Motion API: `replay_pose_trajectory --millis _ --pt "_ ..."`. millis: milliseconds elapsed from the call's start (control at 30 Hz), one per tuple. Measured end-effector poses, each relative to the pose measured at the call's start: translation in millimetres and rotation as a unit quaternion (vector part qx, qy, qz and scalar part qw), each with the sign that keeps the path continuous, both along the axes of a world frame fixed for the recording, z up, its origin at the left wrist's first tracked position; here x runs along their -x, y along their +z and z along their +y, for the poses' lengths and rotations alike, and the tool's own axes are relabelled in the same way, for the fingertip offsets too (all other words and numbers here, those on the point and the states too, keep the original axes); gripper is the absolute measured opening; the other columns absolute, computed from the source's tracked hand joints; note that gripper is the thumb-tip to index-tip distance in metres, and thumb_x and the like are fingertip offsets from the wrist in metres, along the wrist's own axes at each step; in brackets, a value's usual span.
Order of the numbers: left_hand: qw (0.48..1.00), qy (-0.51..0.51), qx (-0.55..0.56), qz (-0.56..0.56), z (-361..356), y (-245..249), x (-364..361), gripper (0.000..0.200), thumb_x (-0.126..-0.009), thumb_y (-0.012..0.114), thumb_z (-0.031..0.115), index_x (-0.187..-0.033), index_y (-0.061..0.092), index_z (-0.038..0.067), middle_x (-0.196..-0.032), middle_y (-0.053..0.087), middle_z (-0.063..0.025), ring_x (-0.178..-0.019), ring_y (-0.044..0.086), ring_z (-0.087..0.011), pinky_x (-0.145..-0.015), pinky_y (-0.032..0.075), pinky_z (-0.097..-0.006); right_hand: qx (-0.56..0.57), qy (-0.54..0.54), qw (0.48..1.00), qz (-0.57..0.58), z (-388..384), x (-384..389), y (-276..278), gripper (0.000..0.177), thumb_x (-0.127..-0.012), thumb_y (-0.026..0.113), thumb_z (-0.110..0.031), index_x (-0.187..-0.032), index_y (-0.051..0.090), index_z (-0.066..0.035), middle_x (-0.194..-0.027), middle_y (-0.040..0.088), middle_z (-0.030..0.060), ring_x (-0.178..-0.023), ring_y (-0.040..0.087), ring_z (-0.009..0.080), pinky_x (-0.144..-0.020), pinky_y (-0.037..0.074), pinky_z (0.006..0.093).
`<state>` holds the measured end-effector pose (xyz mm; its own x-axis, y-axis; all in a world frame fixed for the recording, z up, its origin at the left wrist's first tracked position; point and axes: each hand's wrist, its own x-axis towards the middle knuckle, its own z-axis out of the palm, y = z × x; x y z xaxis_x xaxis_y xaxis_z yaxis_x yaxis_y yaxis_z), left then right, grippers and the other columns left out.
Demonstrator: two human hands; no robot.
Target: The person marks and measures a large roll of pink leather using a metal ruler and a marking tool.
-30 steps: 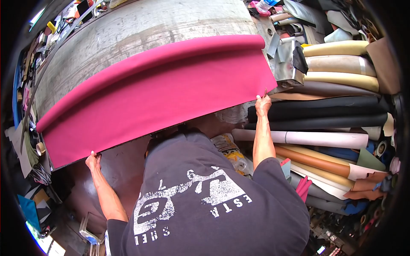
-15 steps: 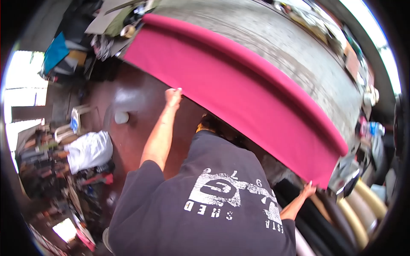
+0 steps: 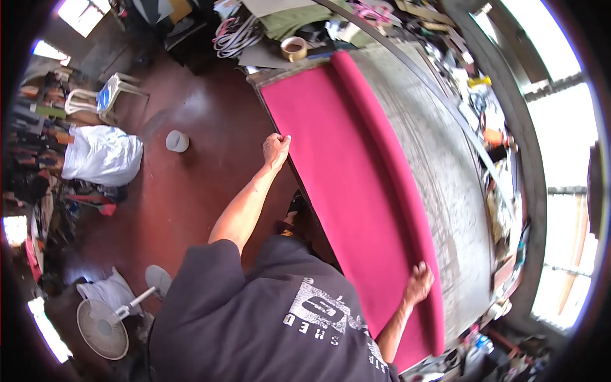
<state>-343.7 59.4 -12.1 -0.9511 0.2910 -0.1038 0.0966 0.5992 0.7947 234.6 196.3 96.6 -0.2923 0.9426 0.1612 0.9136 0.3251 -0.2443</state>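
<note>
A roll of pink fabric (image 3: pixel 347 165) lies partly unrolled along the worktable, its rolled part (image 3: pixel 391 149) on the side away from me. My left hand (image 3: pixel 277 150) is closed on the near edge of the sheet, towards the far end. Over the unrolled strip, right beside the rolled part, is my right hand (image 3: pixel 418 284) with its fingers curled; what they hold, if anything, is hidden. Between the hands the sheet lies fairly flat, and its near edge runs along the table's edge.
Bare worktable surface (image 3: pixel 455 254) shows beyond the roll, with a long metal strip (image 3: pixel 439 95) across it. Tape (image 3: pixel 293 48) and bundled cord (image 3: pixel 237 37) sit at the far end. On the floor to my left are a white container (image 3: pixel 177 141), a chair (image 3: pixel 105 95) and a fan (image 3: pixel 103 328).
My right hand has left the sheet's near corner and moved over the fabric to the rolled part. My left hand stays at the near edge. The view has turned.
</note>
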Motion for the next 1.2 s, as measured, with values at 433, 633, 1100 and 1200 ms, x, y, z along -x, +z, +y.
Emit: replay_pose_trajectory --millis 433,633,1100,1200 --pt "1.0 0.019 -0.007 0.011 10 12 82 0.031 -0.084 0.067 0.027 -0.077 0.064 -0.003 -0.075 0.066 -0.0209 -0.075 0.066 -0.0378 -0.07 0.052 -0.047 0.123 0.256 0.951 -0.121 180 380 -31 0.087 -0.069 0.081 -0.043 -0.139 0.042 -0.007 -0.123 0.059 0.0174 -0.11 0.059 0.0367 -0.087 0.051 0.0455" --pt "0.998 0.022 -0.057 0.032 6 10 83 0.029 -0.087 0.065 0.023 -0.076 0.059 -0.004 -0.061 0.057 -0.0182 -0.057 0.059 -0.0312 -0.058 0.046 -0.0425 0.101 0.271 0.954 -0.079 184 377 -18 0.067 -0.074 0.074 -0.031 -0.131 0.049 -0.007 -0.116 0.063 0.0179 -0.105 0.061 0.0372 -0.087 0.051 0.0459" --pt "0.996 0.021 -0.086 0.021 5 11 83 0.022 -0.087 0.066 0.017 -0.082 0.054 -0.001 -0.058 0.055 -0.0145 -0.051 0.055 -0.0282 -0.051 0.043 -0.0416 0.15 0.248 0.954 -0.078 192 384 -30 0.073 -0.072 0.078 -0.034 -0.133 0.048 -0.008 -0.112 0.062 0.0205 -0.106 0.059 0.0395 -0.086 0.049 0.049" --pt "0.996 0.048 -0.073 -0.003 10 13 79 0.025 -0.087 0.065 0.015 -0.099 0.05 -0.001 -0.076 0.058 -0.0175 -0.067 0.058 -0.0305 -0.061 0.045 -0.0433 0.146 0.235 0.957 -0.09 190 386 -15 0.087 -0.069 0.083 -0.043 -0.14 0.044 -0.011 -0.117 0.057 0.0191 -0.107 0.058 0.0384 -0.082 0.051 0.0485"
